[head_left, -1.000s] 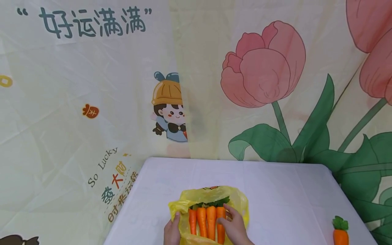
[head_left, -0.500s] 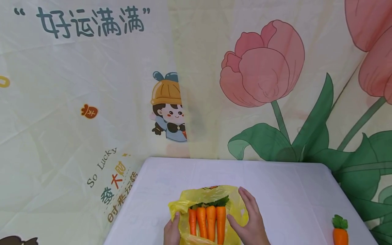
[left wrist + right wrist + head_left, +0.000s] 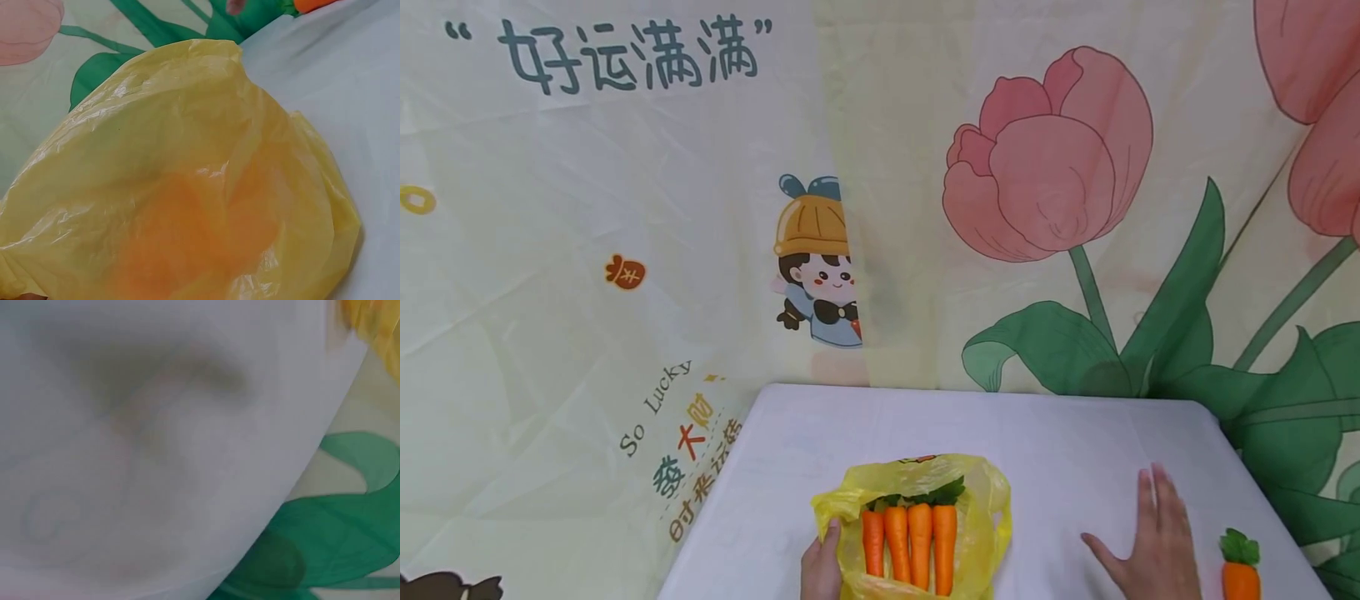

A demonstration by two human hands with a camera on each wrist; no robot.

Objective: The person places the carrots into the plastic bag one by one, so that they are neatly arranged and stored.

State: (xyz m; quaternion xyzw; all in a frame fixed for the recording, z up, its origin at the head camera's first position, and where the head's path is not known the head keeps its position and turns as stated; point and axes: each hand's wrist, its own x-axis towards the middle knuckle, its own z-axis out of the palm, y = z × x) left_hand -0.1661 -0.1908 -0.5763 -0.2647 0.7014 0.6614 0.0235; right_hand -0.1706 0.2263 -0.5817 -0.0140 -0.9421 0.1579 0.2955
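Note:
A yellow plastic bag (image 3: 992, 537) lies with its mouth spread, and several orange carrots (image 3: 921, 542) with green tops sit side by side in it. My left hand (image 3: 822, 562) grips the bag's left edge, thumb on the near side; its other fingers are mostly hidden. In the left wrist view the bag (image 3: 187, 106) fills the middle, with orange showing through the film. Fingers straight and spread, my right hand (image 3: 1157, 542) is over the table's right side, holding nothing. Just right of it is a single short carrot (image 3: 1241, 578) with a leafy top, cut off by the frame.
The table (image 3: 1060, 467) has a white cover. Behind it hangs a printed cloth (image 3: 895, 167) with pink tulips, a cartoon figure and lettering. In the right wrist view, the bag (image 3: 382, 331) shows at the upper corner beyond the white cover.
My right hand has let go of the rightmost carrot in the bag and moved right across the table, near the single carrot. My left hand keeps its grip on the bag.

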